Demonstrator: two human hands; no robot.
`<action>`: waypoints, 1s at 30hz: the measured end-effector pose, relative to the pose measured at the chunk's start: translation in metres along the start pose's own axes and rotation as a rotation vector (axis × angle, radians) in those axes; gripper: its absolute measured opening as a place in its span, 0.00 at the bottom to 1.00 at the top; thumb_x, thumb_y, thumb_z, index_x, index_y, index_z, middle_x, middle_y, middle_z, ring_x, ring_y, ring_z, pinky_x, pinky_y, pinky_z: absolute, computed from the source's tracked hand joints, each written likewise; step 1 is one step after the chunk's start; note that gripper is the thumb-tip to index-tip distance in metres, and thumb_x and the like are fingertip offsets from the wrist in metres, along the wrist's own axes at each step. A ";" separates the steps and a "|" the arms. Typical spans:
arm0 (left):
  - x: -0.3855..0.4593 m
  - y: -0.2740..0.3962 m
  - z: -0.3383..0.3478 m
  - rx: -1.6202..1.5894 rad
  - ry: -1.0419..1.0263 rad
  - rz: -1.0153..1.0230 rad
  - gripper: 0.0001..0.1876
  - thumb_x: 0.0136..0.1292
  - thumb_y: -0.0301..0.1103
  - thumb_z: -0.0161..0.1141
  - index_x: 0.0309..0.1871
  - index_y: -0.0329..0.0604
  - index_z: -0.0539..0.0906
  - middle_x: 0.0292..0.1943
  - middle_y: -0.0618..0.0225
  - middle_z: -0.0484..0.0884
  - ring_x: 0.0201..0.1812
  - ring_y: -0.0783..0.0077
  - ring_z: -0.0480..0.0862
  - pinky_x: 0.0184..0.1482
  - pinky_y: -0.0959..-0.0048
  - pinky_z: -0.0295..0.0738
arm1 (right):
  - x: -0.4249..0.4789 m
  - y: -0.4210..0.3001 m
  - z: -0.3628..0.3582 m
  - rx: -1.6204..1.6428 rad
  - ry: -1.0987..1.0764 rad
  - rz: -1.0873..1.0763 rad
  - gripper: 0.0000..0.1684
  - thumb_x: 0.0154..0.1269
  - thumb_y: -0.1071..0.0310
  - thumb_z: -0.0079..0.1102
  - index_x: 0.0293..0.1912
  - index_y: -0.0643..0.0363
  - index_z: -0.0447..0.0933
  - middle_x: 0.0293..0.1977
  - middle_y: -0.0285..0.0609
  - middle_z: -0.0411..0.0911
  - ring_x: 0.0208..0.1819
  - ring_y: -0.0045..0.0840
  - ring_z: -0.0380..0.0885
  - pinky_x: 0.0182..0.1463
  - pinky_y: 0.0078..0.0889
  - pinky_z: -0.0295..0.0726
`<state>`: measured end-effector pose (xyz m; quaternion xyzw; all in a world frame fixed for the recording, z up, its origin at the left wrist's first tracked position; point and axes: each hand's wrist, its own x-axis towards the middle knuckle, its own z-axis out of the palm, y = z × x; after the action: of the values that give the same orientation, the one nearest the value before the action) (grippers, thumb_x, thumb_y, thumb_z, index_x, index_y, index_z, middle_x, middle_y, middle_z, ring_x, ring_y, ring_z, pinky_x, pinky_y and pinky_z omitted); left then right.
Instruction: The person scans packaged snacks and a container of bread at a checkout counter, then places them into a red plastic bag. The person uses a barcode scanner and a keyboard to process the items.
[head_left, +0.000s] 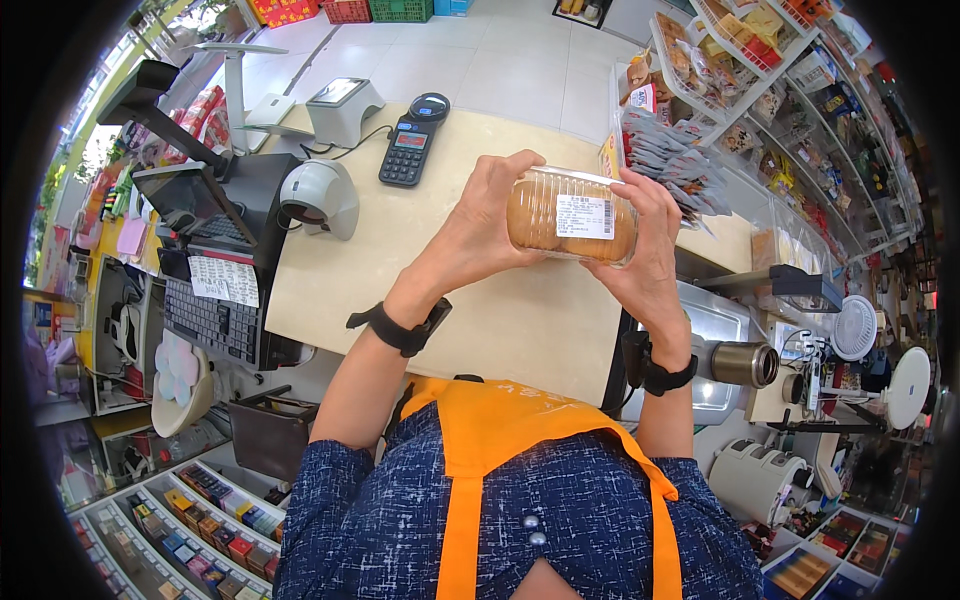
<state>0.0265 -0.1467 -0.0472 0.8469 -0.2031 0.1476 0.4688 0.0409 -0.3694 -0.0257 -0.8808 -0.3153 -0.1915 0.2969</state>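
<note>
Between my two hands, above the pale counter, is a clear plastic clamshell box of golden-brown baked goods. A white printed label with a barcode faces up at me. My left hand grips the box's left end, fingers along the top edge and thumb underneath. My right hand grips the right end in the same way. The box is held slightly tilted, and its underside is hidden.
Left on the counter stand a white barcode scanner, a black payment terminal and a white display unit. A black keyboard and monitor lie further left. Grey packets stand at the right; beyond my right wrist is a steel tumbler.
</note>
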 end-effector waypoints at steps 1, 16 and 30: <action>0.000 0.000 0.000 0.003 0.002 0.004 0.48 0.37 0.28 0.78 0.65 0.51 0.62 0.56 0.60 0.67 0.59 0.56 0.72 0.61 0.63 0.72 | 0.000 0.000 0.000 -0.003 -0.002 -0.002 0.51 0.33 0.75 0.78 0.61 0.52 0.64 0.63 0.42 0.65 0.68 0.40 0.57 0.72 0.42 0.58; -0.001 0.000 0.000 -0.018 0.000 0.000 0.49 0.37 0.27 0.78 0.65 0.51 0.61 0.57 0.59 0.67 0.61 0.56 0.72 0.62 0.62 0.72 | 0.001 0.000 -0.001 -0.017 0.008 -0.019 0.51 0.33 0.75 0.77 0.61 0.52 0.64 0.63 0.43 0.66 0.67 0.40 0.59 0.71 0.42 0.59; 0.000 0.000 0.000 -0.002 -0.012 -0.009 0.50 0.36 0.27 0.78 0.65 0.52 0.61 0.57 0.59 0.67 0.62 0.55 0.71 0.63 0.62 0.72 | 0.002 -0.004 -0.002 0.006 0.012 0.007 0.49 0.35 0.76 0.78 0.60 0.52 0.65 0.62 0.42 0.67 0.67 0.42 0.59 0.70 0.42 0.61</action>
<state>0.0260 -0.1465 -0.0470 0.8482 -0.2024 0.1401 0.4690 0.0393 -0.3679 -0.0217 -0.8798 -0.3112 -0.1946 0.3022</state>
